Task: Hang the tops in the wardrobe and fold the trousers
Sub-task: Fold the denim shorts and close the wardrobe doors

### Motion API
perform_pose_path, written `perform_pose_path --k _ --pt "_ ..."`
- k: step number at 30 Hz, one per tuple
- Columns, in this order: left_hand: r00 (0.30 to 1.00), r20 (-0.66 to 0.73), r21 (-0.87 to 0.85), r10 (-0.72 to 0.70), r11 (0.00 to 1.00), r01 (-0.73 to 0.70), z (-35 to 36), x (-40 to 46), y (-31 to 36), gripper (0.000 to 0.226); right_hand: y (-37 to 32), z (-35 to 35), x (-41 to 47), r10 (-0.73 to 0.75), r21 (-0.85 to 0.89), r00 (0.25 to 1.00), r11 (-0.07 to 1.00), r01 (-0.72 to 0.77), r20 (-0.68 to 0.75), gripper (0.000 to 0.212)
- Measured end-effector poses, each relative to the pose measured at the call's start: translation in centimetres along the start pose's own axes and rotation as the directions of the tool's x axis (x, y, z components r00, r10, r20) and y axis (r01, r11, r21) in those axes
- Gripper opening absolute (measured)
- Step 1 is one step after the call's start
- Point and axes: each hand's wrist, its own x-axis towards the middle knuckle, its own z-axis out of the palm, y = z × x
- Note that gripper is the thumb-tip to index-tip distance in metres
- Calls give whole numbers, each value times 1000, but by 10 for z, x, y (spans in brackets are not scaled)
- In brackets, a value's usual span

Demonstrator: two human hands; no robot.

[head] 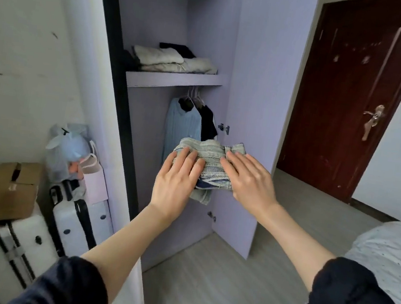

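Observation:
A folded pair of light blue jeans point(212, 162) is held in the air in front of the open lilac wardrobe point(259, 58). My left hand point(177, 176) grips its left side, fingers lying over the top. My right hand point(247, 180) holds the right side the same way. Whatever is under the jeans is hidden. On the wardrobe's shelf point(175, 79) lie folded cream trousers point(170, 59) and a dark folded garment point(178, 48). Below the shelf, a pale blue knitted top point(182, 127) and a dark top point(209, 125) hang on hangers.
White suitcases point(14, 237) with a cardboard box point(10, 189) and bags point(68, 150) stand left of the wardrobe. The wardrobe's open door point(238, 207) is at the right. A dark red room door point(348, 94) stands behind it. A bed point(391, 256) edges in from the right.

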Motion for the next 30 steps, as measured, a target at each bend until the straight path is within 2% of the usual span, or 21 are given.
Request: perform_pose_path --k 6,9,16,19,22,25,30 --pt "996 -44 -11 82 997 -83 72 70 -45 35 35 63 51 74 -100 995 993 -68 61 61" --pt "996 -47 -10 77 997 -78 103 102 -61 35 54 91 76 84 -114 993 991 -74 85 63" --pt "998 -63 -56 -20 998 16 193 174 -73 40 127 162 131 -49 -205 998 977 58 50 53" --pt "994 -105 1 -28 1000 28 242 224 -87 40 173 213 163 -86 -206 996 975 85 3 55" --pt "992 -123 88 -25 996 36 280 273 -107 44 211 263 195 -87 -177 995 981 77 -53 58" --pt "991 -121 148 -53 986 71 317 327 -123 51 257 311 234 -52 -77 994 996 45 -96 68" --pt "988 -103 156 -117 979 132 372 387 -151 64 309 379 296 -36 55 981 997 47 -190 51"
